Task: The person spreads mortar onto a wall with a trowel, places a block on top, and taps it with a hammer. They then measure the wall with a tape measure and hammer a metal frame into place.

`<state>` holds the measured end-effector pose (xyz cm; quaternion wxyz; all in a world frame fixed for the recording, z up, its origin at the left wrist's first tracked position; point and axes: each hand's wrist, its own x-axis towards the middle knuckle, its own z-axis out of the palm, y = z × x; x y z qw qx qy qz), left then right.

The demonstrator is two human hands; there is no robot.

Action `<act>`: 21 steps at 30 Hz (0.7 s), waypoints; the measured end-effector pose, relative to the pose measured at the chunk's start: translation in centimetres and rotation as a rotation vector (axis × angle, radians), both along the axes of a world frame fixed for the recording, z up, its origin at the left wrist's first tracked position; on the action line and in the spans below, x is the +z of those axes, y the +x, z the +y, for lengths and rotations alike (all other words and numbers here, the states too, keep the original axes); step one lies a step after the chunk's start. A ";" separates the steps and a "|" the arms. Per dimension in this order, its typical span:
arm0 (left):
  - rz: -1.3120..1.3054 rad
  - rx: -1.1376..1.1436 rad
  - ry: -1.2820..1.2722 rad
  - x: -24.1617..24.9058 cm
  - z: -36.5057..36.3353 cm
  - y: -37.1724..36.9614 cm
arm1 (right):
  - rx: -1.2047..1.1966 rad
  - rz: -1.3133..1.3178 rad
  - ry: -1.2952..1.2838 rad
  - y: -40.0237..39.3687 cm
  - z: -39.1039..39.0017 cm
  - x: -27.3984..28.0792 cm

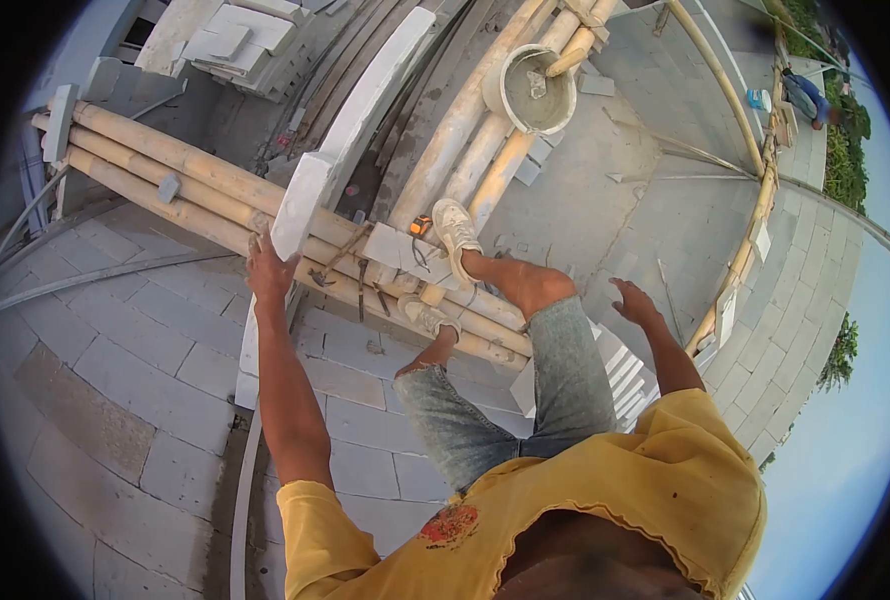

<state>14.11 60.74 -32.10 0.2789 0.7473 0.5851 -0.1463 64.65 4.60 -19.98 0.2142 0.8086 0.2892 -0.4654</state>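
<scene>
- Yellow short-sleeved shirt (585, 500) nearest.
- Left hand (270, 268): grip touching a pale rectangular block (302, 200) at tan round poles (180, 165); cannot tell whether clamped.
- Orange-and-black tape measure (421, 225): beside a beige shoe (455, 228).
- Round grey bucket (506, 92): at the upper poles.
- Right hand (637, 303): fingers apart, holding nothing.

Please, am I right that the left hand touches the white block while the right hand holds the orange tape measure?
No: the head view shows the right hand empty and the orange tape measure beside a shoe; the left hand touches the white block.
</scene>
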 end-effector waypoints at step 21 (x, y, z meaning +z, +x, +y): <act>-0.046 -0.213 0.454 -12.3 -3.2 0.4 | 0.293 -0.850 0.664 25.7 36.7 -25.3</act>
